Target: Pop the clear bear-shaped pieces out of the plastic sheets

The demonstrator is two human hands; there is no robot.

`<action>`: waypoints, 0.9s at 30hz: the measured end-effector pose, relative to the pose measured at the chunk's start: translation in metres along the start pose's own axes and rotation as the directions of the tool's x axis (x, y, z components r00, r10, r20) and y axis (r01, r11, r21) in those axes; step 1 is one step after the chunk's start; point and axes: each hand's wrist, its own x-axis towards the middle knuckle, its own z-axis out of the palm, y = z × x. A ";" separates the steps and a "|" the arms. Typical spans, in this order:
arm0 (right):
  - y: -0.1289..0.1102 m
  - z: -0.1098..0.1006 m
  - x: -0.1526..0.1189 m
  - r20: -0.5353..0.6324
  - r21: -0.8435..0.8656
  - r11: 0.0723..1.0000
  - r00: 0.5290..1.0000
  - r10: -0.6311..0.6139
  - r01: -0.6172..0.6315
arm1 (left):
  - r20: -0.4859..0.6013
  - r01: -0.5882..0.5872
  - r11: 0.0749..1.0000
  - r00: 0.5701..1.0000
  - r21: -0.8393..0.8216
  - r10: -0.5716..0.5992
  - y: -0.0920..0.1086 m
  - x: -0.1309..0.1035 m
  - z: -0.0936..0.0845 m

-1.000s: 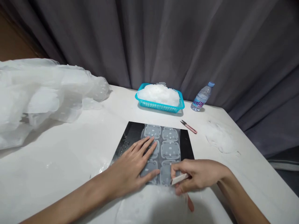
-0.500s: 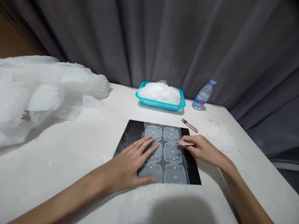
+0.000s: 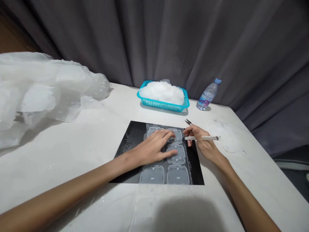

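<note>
A black mat lies on the white table, with a clear plastic sheet of several rounded-square shapes on top. My left hand rests spread on the sheet, its fingertips over the upper right shapes. A slim white pen-like tool is pinched in my right hand, its tip at the sheet's upper right edge. Just behind my right hand, small scissors show only their dark blades; the rest is hidden.
A blue basket heaped with white material stands at the back, with a water bottle to its right. A large pile of translucent plastic fills the left. Thin scraps lie at the right.
My left hand has slid right and up over the sheet. My right hand has moved up to the top right corner, now covering the scissors' handles, and the tool shows more of its length.
</note>
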 end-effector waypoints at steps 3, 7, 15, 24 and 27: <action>-0.005 0.000 0.001 0.051 0.039 0.997 0.997 0.061 -0.063 | -0.003 0.019 1.000 1.000 0.012 -0.019 -0.004 0.009 0.010; -0.003 -0.003 0.000 0.156 0.109 0.983 0.979 0.129 -0.147 | 0.009 0.016 0.999 1.000 -0.029 -0.016 -0.012 0.006 0.013; 0.002 -0.006 -0.001 0.184 0.006 0.999 0.982 -0.047 0.047 | 0.033 0.001 0.999 0.999 0.037 -0.002 -0.017 0.007 0.010; 0.007 -0.001 -0.002 0.195 -0.026 0.993 0.975 -0.108 0.115 | 0.042 0.021 0.992 0.999 0.127 -0.027 -0.014 0.007 0.011; 0.007 0.000 -0.001 0.193 -0.029 0.992 0.975 -0.112 0.119 | 0.052 0.033 0.991 0.998 0.131 -0.040 -0.014 0.008 0.012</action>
